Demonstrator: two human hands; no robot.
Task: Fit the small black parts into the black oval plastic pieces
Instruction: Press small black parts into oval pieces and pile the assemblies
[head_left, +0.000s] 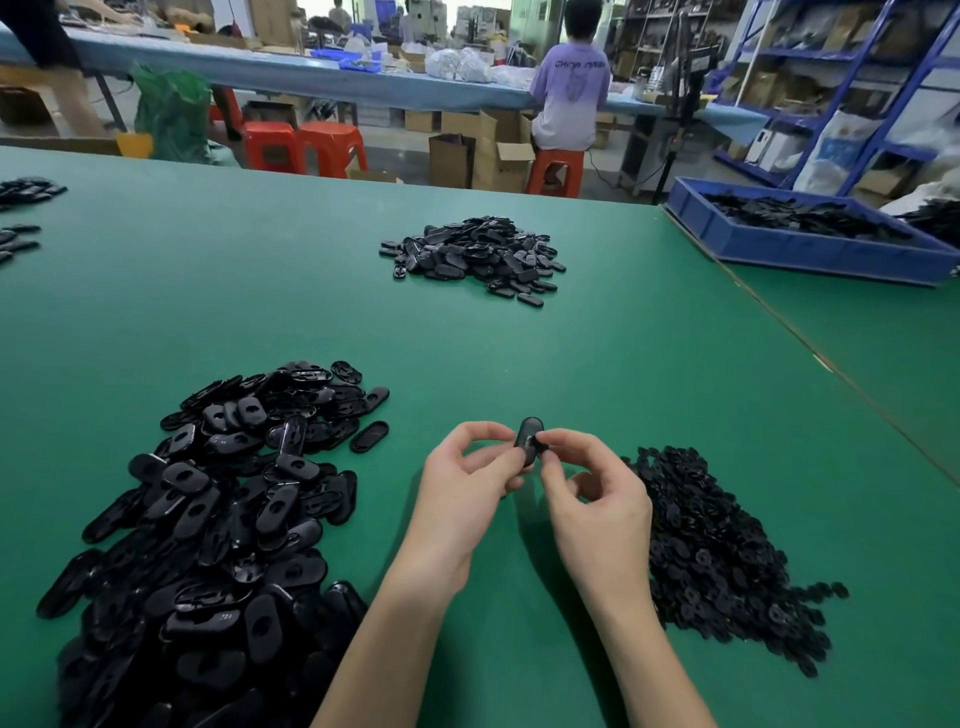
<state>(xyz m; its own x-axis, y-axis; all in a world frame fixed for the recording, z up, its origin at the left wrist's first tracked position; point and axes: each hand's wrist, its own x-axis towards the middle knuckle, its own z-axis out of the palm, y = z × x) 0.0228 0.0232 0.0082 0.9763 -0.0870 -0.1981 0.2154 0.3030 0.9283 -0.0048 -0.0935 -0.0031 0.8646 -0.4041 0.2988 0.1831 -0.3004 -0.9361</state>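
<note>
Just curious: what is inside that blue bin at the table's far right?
The blue bin holds a heap of black plastic pieces. Its near wall hides the lower layers, so how deep the heap goes cannot be seen.

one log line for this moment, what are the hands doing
step: fitting | left hand: holds oval piece | right hand: pinches small part against it | supply: oval pile left, small parts pile right

Black oval pieces (208, 519) on green table (571, 353); blue bin (779, 247).
</note>
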